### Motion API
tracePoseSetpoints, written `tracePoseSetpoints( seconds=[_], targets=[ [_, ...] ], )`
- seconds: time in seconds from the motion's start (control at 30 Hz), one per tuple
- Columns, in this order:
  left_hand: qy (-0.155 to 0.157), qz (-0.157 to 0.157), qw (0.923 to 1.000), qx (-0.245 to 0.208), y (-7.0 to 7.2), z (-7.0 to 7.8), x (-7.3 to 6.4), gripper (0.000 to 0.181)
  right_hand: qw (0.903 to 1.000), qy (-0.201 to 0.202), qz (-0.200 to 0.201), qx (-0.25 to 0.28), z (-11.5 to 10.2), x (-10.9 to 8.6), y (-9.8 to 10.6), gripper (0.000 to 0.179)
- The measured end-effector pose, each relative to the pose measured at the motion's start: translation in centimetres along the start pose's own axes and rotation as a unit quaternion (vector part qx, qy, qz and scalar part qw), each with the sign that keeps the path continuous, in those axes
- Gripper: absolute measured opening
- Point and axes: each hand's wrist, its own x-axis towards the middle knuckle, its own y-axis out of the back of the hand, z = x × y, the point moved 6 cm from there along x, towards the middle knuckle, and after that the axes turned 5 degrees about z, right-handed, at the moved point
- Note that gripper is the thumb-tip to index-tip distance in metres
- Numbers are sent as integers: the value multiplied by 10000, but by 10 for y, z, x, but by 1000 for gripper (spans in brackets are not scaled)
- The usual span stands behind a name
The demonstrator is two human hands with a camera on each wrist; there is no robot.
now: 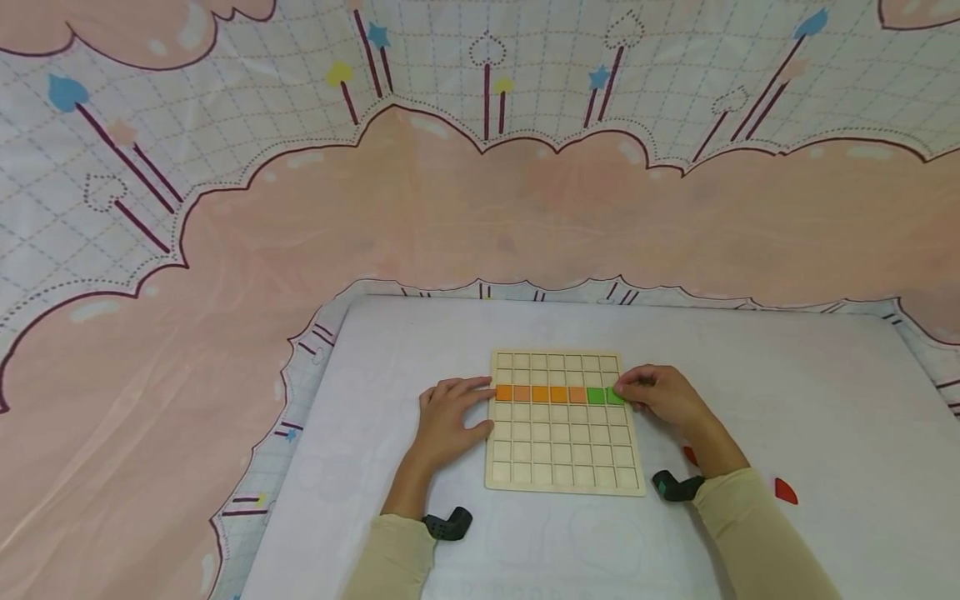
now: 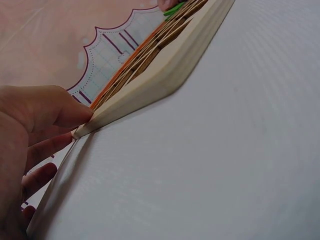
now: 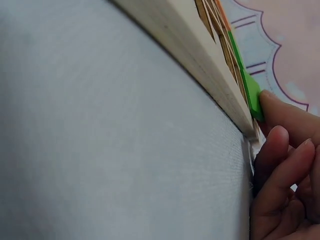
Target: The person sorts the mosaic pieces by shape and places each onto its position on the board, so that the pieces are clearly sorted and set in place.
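A square pale wooden board (image 1: 566, 491) with a grid of shallow cells lies on the white table. Across it, in the head view, runs a row of orange tiles (image 1: 541, 393) followed by a green tile (image 1: 596, 396). At the row's right end my right hand (image 1: 667, 398) pinches another green tile (image 1: 614, 397) between thumb and forefinger; in the right wrist view this tile (image 3: 252, 95) sits tilted at the board's edge. My left hand (image 1: 447, 423) rests against the board's left side, fingers extended and spread, fingertips touching its edge.
Two small red pieces lie right of the board; one red piece (image 1: 785, 491) shows fully, the other (image 1: 690, 455) is partly behind the right wrist. Black wrist cameras (image 1: 448, 524) sit on both wrists. A patterned cloth (image 1: 525, 217) hangs beyond the white table (image 1: 420, 329).
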Motion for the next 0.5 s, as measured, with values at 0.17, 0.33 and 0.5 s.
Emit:
tracePoseSetpoints(
  seconds=[0.17,0.33,0.5],
  targets=[
    [-7,27,10000,36,0,0,0,44,10000,59,8,-52,0,0,0,35],
    [2,33,10000,5,0,0,0,44,9998,107,22,-178,1,0,0,35],
    [3,44,10000,-11,0,0,0,44,9994,46,-62,-342,1,0,1,38]
  ],
)
